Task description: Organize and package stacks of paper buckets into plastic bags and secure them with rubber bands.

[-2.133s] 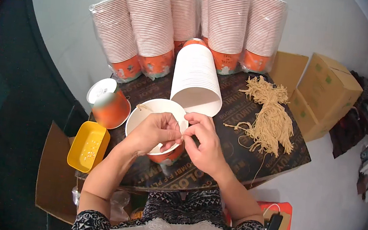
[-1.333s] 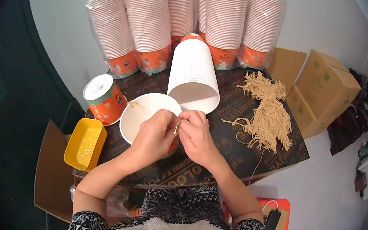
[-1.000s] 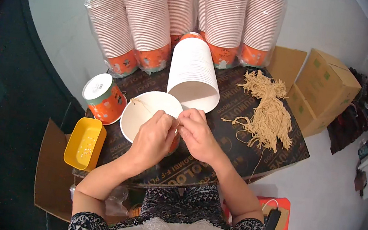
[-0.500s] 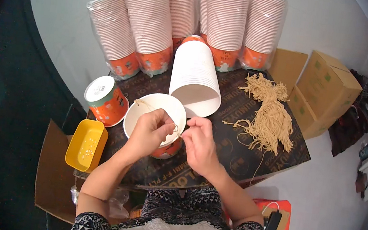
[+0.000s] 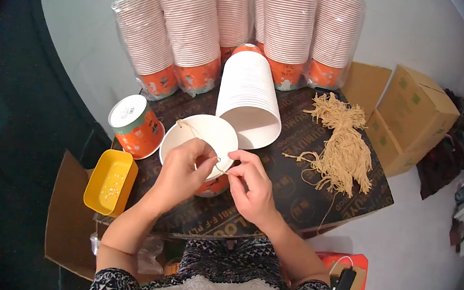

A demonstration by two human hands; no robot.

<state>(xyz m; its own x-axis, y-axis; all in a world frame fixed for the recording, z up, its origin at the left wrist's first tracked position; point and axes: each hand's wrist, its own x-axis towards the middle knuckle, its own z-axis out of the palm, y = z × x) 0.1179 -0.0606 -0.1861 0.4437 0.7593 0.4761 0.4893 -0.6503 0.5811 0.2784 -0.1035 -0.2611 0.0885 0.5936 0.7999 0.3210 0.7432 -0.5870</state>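
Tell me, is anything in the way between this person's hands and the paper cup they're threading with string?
Nothing visible is. The left hand rests on the rim of the open paper cup and the right hand is beside it, both pinching the thin string at the rim. The lying white cup stack sits behind.

Along the top of the frame, five tall stacks of paper cups in clear plastic bags (image 5: pixel 190 33), white with orange bottoms, standing side by side at the back of the counter (image 5: pixel 294 202). At upper right, two brown cardboard boxes (image 5: pixel 412 118), one on the other. At left middle, an orange cup with a round white label lid (image 5: pixel 128 111). At lower left, flat brown cardboard (image 5: pixel 63 223).
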